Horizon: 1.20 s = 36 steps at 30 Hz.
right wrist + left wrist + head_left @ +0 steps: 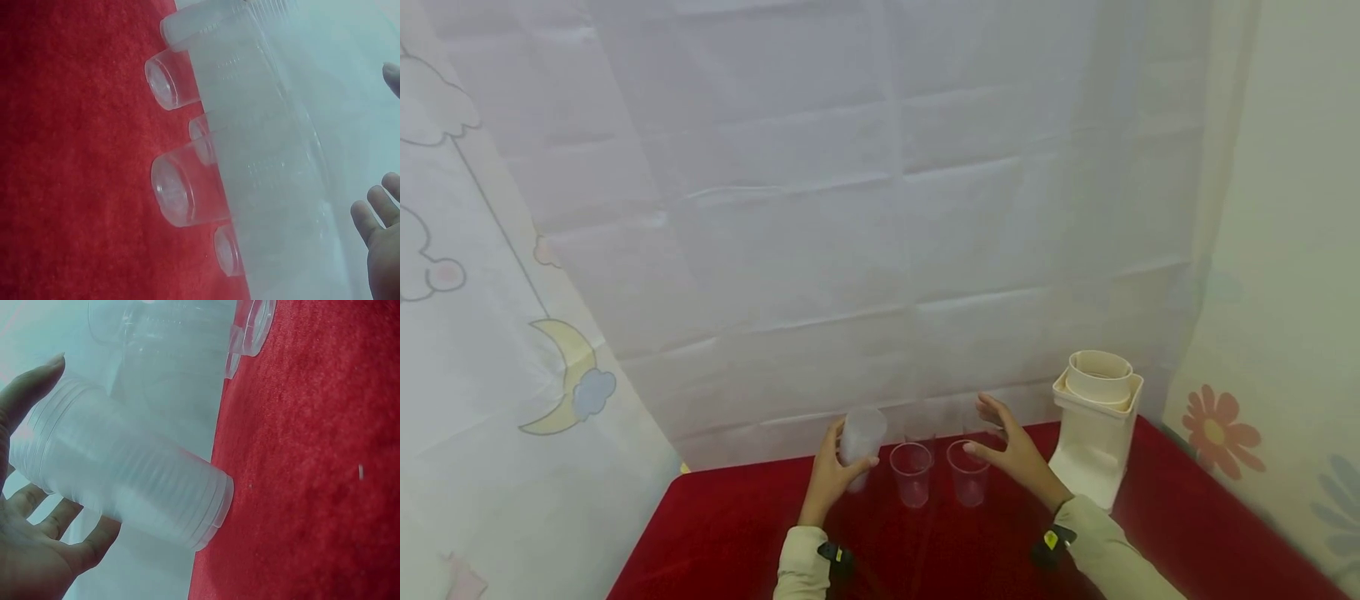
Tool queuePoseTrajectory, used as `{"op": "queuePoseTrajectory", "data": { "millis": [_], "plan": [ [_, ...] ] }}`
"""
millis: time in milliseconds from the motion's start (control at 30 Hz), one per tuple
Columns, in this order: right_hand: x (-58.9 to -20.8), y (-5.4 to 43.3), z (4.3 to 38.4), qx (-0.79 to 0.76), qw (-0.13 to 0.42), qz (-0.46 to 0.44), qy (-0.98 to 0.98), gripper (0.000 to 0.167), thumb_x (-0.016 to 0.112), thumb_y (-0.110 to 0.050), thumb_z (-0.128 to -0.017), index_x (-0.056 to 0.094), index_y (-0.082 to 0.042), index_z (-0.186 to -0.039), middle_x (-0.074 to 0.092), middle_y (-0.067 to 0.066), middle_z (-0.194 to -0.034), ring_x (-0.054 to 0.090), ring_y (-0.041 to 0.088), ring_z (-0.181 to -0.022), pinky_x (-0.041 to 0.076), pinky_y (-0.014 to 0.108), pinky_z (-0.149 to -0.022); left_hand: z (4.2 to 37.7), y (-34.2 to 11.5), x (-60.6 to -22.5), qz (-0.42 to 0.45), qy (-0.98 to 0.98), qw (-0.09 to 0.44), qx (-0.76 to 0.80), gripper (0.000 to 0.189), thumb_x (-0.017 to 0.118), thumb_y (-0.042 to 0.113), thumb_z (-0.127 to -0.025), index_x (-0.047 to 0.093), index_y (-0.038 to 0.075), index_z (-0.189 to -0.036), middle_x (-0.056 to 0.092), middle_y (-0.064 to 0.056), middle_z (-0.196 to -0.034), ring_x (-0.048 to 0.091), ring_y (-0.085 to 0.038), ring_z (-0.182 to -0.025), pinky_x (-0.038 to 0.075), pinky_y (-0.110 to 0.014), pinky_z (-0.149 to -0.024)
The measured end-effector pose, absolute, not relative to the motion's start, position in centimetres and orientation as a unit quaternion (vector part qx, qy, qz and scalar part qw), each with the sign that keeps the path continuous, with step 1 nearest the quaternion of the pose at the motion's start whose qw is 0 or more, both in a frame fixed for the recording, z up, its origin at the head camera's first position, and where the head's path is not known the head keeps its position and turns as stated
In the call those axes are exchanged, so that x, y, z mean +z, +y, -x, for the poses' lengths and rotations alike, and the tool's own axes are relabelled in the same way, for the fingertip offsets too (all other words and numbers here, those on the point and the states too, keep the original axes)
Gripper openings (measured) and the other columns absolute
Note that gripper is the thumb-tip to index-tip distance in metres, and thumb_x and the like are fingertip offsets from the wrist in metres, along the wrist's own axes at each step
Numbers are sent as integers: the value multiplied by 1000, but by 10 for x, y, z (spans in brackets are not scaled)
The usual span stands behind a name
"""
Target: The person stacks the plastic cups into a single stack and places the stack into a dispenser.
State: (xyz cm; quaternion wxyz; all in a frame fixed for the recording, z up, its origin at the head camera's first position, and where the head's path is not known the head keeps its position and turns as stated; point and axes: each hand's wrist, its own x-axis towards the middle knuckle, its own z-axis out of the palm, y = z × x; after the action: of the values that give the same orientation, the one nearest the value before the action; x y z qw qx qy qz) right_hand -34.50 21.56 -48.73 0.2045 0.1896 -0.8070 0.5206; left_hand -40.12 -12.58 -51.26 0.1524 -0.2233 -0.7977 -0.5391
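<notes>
My left hand [831, 479] grips a stack of nested clear plastic cups [862, 437]. In the left wrist view the cup stack [137, 469] tilts, its base at the red cloth; I cannot tell whether they touch. Two clear cups stand upright in front, a left cup [913, 479] beside the stack and a right cup [970, 483]. Behind them are more cups, faint in the head view; one rear cup [228, 251] shows in the right wrist view. My right hand [1018, 458] is spread by the right cup, holding nothing, its thumb near the rim.
A cream plastic holder [1093, 450] with a round opening stands right of my right hand. Red cloth [722, 525] covers the table. A white sheet [850, 250] hangs along the table's back edge, and patterned sheets hang at both sides.
</notes>
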Motion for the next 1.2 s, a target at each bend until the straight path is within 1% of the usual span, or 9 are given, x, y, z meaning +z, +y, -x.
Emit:
{"op": "queuePoseTrajectory", "data": {
  "millis": [133,267,433,567,733,967,1100,1200],
  "plan": [
    [-488,216,343,521,213,-191,-804,84,80,-16,-86,31,-9,-154,44,23,-148,43,41,-135,39,59,-103,400,-126,-513,224,-797,151,-540,83,87,30,-78,43,24,-147,56,-14,-134,57,-35,-111,51,-47,-80],
    [-491,217,340,528,213,-195,-798,84,80,-12,-86,30,-7,-154,44,24,-148,44,41,-134,40,57,-102,399,-126,-513,219,-800,150,-538,83,87,32,-78,43,23,-148,57,-15,-133,58,-34,-109,51,-46,-79],
    [-497,218,338,531,206,-191,-800,86,80,-14,-86,29,-8,-155,43,24,-149,43,41,-135,42,54,-102,398,-127,-514,220,-800,155,-537,83,87,31,-77,43,20,-147,58,-15,-131,59,-33,-108,52,-45,-78],
    [-502,219,337,529,204,-183,-803,86,80,-16,-87,29,-6,-155,43,24,-150,43,42,-135,42,53,-102,398,-127,-513,222,-796,159,-540,83,88,30,-77,44,19,-147,58,-14,-130,59,-32,-108,51,-45,-79],
    [-506,218,335,526,201,-173,-808,87,80,-18,-86,28,-5,-154,42,27,-148,43,44,-134,42,54,-102,397,-127,-511,221,-796,160,-541,82,88,30,-77,44,19,-146,58,-14,-131,58,-34,-112,51,-46,-80],
    [-513,216,333,540,183,-155,-807,88,81,-19,-86,28,-8,-155,44,25,-148,44,44,-133,41,57,-103,396,-127,-510,228,-790,157,-547,82,87,28,-78,44,22,-147,57,-15,-132,57,-36,-113,51,-47,-80],
    [-518,215,331,546,174,-147,-806,88,81,-18,-86,28,-8,-155,44,24,-148,43,44,-134,41,57,-103,396,-128,-511,229,-790,160,-546,82,88,25,-77,44,22,-146,57,-16,-132,57,-36,-112,51,-47,-80],
    [-520,215,330,548,172,-147,-805,86,80,-17,-86,29,-9,-155,44,23,-148,43,44,-134,41,57,-102,396,-129,-511,225,-791,158,-546,83,88,26,-77,44,22,-147,57,-15,-132,57,-35,-112,52,-47,-80]
  ]
}}
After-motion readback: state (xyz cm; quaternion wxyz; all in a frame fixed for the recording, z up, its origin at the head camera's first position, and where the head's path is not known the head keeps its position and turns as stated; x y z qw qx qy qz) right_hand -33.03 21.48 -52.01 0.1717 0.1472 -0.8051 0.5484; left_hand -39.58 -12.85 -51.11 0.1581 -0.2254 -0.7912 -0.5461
